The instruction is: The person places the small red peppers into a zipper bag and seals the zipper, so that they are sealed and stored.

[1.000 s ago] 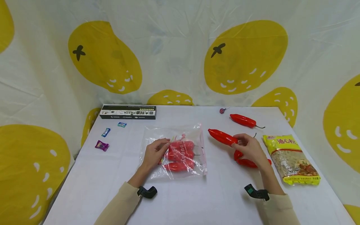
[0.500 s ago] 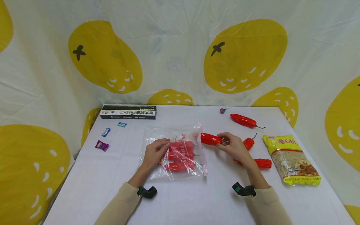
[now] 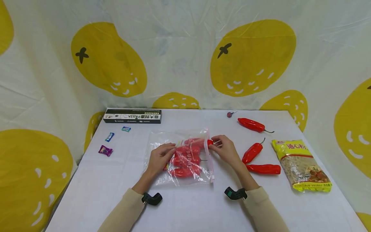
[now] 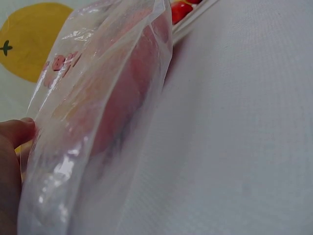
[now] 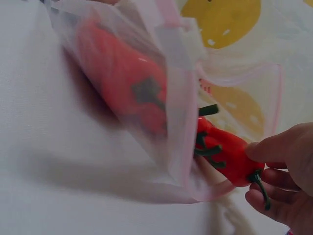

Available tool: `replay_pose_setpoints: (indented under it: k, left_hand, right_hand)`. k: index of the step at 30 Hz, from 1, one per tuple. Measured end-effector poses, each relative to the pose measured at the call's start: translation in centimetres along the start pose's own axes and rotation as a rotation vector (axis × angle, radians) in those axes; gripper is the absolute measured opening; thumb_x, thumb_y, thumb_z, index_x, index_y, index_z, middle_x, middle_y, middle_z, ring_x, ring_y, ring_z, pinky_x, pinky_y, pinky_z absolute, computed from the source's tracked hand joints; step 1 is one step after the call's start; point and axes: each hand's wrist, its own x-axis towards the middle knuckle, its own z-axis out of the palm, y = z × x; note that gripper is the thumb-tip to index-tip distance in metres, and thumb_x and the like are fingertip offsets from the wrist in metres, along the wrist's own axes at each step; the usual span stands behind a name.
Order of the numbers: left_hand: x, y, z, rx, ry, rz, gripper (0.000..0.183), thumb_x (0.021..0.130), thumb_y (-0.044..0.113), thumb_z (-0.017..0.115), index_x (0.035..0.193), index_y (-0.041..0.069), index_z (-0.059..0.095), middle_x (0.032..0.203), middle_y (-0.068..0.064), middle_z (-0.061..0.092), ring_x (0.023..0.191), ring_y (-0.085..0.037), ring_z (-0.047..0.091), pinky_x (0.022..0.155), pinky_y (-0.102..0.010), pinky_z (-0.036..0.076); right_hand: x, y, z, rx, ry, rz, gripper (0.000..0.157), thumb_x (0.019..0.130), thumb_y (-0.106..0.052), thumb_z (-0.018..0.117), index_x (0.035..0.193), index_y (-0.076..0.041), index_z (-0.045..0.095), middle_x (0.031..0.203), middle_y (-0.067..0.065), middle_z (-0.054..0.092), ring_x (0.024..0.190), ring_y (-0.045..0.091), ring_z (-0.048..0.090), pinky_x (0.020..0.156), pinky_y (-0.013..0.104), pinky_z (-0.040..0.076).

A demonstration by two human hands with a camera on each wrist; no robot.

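Red pepper, one, lying through the mouth of a clear zip bag; mid-counter.
Long axis roughly along the near edge, tip inside toward the left edge, stem end outside toward the right edge. Right hand, the nearer, pinches the stem end; left hand, over the bag's far side from the mouth, appears to pinch the film. Other bagged peppers: alongside, toward the near edge.

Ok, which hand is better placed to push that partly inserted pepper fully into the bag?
Right, most likely. The right hand holds the pepper by its exposed end, at the mouth of the bag. The left hand is on the bag, away from its mouth, so it seems better suited to steadying.
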Motion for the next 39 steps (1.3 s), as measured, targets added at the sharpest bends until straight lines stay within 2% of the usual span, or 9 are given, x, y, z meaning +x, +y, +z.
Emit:
replay_pose_setpoints:
  k: [3, 6, 11, 16, 21, 26, 27, 33, 39]
  left_hand:
    - [0.0, 0.0, 0.0, 0.0, -0.002, 0.004, 0.017, 0.088, 0.012, 0.064, 0.102, 0.004, 0.071, 0.115, -0.014, 0.067, 0.116, -0.029, 0.059, 0.097, -0.049, 0.047]
    - [0.0, 0.1, 0.0, 0.003, -0.002, 0.011, 0.017, 0.088, 0.012, 0.064, 0.102, 0.004, 0.071, 0.115, -0.014, 0.068, 0.116, -0.029, 0.059, 0.097, -0.049, 0.048]
    - [0.0, 0.2, 0.0, 0.0, 0.0, 0.007, 0.018, 0.088, 0.012, 0.064, 0.102, 0.004, 0.071, 0.115, -0.014, 0.068, 0.117, -0.029, 0.059, 0.097, -0.049, 0.047]
    - [0.0, 0.0, 0.1, 0.001, 0.004, -0.001, 0.018, 0.088, 0.014, 0.064, 0.102, 0.005, 0.071, 0.116, -0.013, 0.067, 0.117, -0.028, 0.059, 0.099, -0.049, 0.046]
    - [-0.1, -0.1, 0.2, 0.008, 0.014, -0.009, 0.018, 0.088, 0.014, 0.064, 0.102, 0.006, 0.072, 0.116, -0.012, 0.067, 0.117, -0.027, 0.059, 0.099, -0.049, 0.046]
    - [-0.1, -0.1, 0.2, 0.006, 0.014, -0.011, 0.018, 0.089, 0.015, 0.064, 0.103, 0.006, 0.071, 0.117, -0.013, 0.067, 0.118, -0.028, 0.058, 0.1, -0.05, 0.045]
    - [0.0, -0.6, 0.3, 0.008, 0.012, -0.01, 0.018, 0.088, 0.016, 0.064, 0.103, 0.007, 0.072, 0.117, -0.012, 0.067, 0.118, -0.027, 0.058, 0.1, -0.049, 0.045]
    - [0.5, -3.7, 0.6, 0.01, -0.005, 0.007, 0.021, 0.088, 0.033, 0.065, 0.103, 0.02, 0.072, 0.118, 0.001, 0.068, 0.118, -0.018, 0.059, 0.099, -0.044, 0.048]
    - [0.4, -3.7, 0.4, 0.047, -0.022, 0.026, 0.025, 0.089, 0.041, 0.061, 0.104, 0.024, 0.071, 0.118, 0.005, 0.067, 0.117, -0.015, 0.059, 0.096, -0.04, 0.05]
  right_hand:
    - [0.2, -0.2, 0.7, -0.003, 0.022, -0.013, 0.038, 0.085, -0.03, 0.069, 0.116, -0.012, 0.058, 0.111, 0.008, 0.061, 0.096, 0.021, 0.062, 0.083, 0.036, 0.056]
    - [0.3, -0.2, 1.2, -0.005, 0.02, -0.064, 0.032, 0.087, -0.025, 0.067, 0.115, -0.01, 0.06, 0.109, 0.008, 0.064, 0.097, 0.021, 0.062, 0.086, 0.037, 0.056]
    - [0.2, 0.1, 1.7, -0.029, -0.02, -0.201, 0.025, 0.09, -0.015, 0.061, 0.115, -0.008, 0.063, 0.109, 0.009, 0.067, 0.098, 0.023, 0.062, 0.084, 0.038, 0.056]
    - [0.1, 0.1, 1.6, -0.049, -0.056, -0.252, 0.027, 0.092, -0.014, 0.058, 0.118, -0.009, 0.063, 0.111, 0.01, 0.066, 0.099, 0.024, 0.058, 0.084, 0.041, 0.055]
    - [-0.1, -0.1, 0.9, -0.085, -0.058, -0.214, 0.029, 0.092, -0.019, 0.059, 0.121, -0.014, 0.062, 0.117, 0.008, 0.065, 0.104, 0.023, 0.059, 0.085, 0.041, 0.055]
    - [-0.6, 0.3, -1.1, -0.099, -0.025, -0.185, 0.032, 0.09, -0.022, 0.062, 0.122, -0.015, 0.061, 0.12, 0.007, 0.063, 0.106, 0.024, 0.059, 0.086, 0.043, 0.055]
    - [-0.7, 0.5, -1.7, -0.099, -0.019, -0.177, 0.033, 0.09, -0.023, 0.062, 0.122, -0.015, 0.06, 0.12, 0.007, 0.063, 0.106, 0.025, 0.058, 0.086, 0.043, 0.055]
    - [-1.5, 2.0, -5.1, -0.12, 0.02, -0.067, 0.038, 0.091, -0.033, 0.06, 0.127, -0.02, 0.055, 0.123, 0.007, 0.059, 0.11, 0.027, 0.055, 0.088, 0.046, 0.053]
    - [-1.9, 4.3, -8.2, -0.143, 0.076, 0.077, 0.05, 0.09, -0.045, 0.056, 0.133, -0.02, 0.05, 0.129, 0.013, 0.053, 0.114, 0.031, 0.051, 0.087, 0.049, 0.053]
